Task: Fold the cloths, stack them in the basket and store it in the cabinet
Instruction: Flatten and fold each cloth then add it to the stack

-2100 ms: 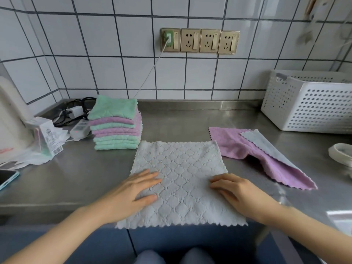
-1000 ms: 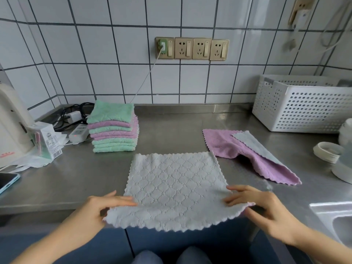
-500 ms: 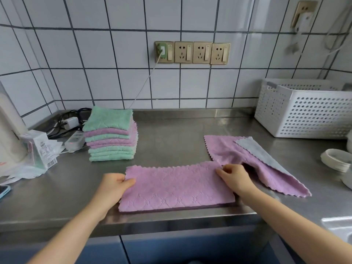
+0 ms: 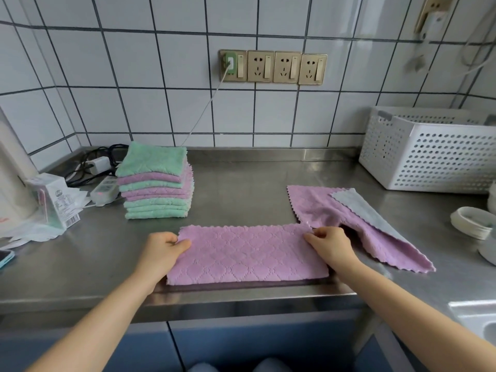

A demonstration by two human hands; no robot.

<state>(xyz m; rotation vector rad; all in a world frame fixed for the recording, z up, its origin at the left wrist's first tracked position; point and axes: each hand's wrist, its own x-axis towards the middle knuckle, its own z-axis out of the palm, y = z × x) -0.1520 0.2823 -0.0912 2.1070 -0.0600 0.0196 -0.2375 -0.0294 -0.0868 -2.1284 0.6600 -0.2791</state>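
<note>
A pink cloth [image 4: 247,255] lies folded in half as a long strip near the front edge of the steel counter [image 4: 241,189]. My left hand [image 4: 161,251] pinches its far left corner. My right hand [image 4: 331,244] pinches its far right corner. A second pink cloth [image 4: 349,218] with a grey underside turned up lies unfolded to the right. A stack of folded green and pink cloths [image 4: 155,182] stands at the back left. The white perforated basket [image 4: 429,151] stands at the back right.
A power strip [image 4: 104,190], cables and a small carton [image 4: 57,201] sit at the left. A phone [image 4: 5,259] lies at the left edge. White dishes [image 4: 472,222] stand at the right, with a sink [image 4: 477,320] corner below them. Blue cabinet doors [image 4: 241,345] run under the counter.
The cloth lay spread flat, grey side up. Both hands lifted its near edge and folded it away from me, so it now lies halved with the pink side up.
</note>
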